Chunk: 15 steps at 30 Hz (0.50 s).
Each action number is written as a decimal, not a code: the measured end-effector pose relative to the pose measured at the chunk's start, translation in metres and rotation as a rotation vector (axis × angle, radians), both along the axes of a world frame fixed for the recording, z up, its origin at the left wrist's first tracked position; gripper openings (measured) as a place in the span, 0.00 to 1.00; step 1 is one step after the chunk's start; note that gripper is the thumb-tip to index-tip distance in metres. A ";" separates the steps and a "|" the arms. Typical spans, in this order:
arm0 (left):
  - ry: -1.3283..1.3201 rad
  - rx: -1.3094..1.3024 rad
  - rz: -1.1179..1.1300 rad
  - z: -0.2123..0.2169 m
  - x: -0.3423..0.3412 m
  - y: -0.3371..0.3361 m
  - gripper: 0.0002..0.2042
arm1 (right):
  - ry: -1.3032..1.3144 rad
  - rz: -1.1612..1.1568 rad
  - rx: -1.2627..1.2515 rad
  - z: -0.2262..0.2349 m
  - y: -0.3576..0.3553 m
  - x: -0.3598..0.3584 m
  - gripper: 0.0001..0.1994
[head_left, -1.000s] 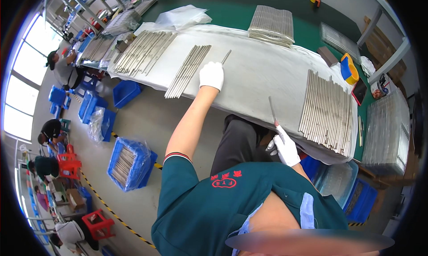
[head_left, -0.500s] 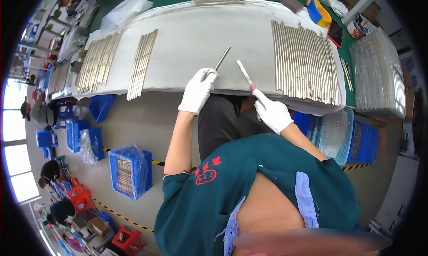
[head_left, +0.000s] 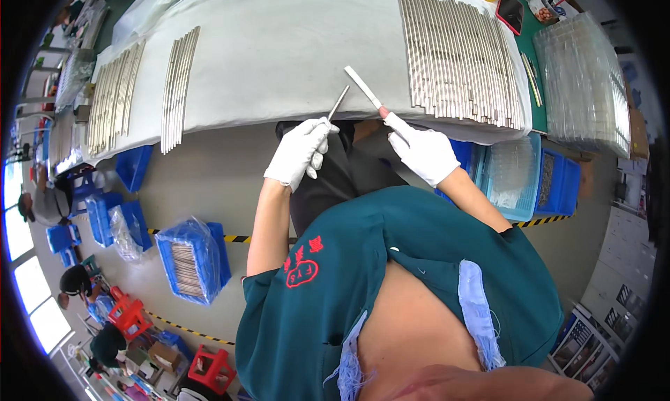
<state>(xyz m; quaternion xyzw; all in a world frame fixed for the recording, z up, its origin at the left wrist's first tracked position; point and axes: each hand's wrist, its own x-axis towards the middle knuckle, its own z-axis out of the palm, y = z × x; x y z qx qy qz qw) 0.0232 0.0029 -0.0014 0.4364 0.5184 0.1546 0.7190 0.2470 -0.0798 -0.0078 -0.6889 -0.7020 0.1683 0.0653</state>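
My left hand (head_left: 299, 155), in a white glove, is closed around a slim metal rod (head_left: 339, 101) whose end points up and away over the near edge of the cloth. My right hand (head_left: 424, 154), gloved with a bare fingertip showing, grips a flat white stick (head_left: 361, 85) that slants up and left. The stick and the rod tip are close together but look apart. Further right, a dense row of metal rods (head_left: 457, 59) lies side by side on the white cloth (head_left: 293, 45). Two smaller groups lie on the left, the nearer one a narrow bundle of rods (head_left: 179, 88).
Stacked clear plastic trays (head_left: 583, 80) stand at the right, near a phone (head_left: 510, 13). Blue bins (head_left: 557, 184) sit below the table there. A plastic-lined blue crate of rods (head_left: 188, 261) rests on the floor to the left. Red stools (head_left: 211, 368) and people are beyond it.
The view has shifted, so the table sits higher in it. Less of the rod now projects from my left hand, and the white stick in my right hand has come nearer the rod.
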 end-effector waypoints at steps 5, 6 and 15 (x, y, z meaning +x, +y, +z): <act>0.113 0.063 -0.024 0.004 0.002 0.003 0.13 | 0.017 0.038 0.091 -0.007 -0.002 0.005 0.25; 0.112 0.081 -0.005 0.001 0.002 0.004 0.13 | 0.025 0.040 0.121 -0.010 -0.003 0.006 0.25; 0.121 0.142 0.001 0.005 0.003 0.009 0.13 | 0.009 0.172 0.206 0.001 -0.010 0.001 0.24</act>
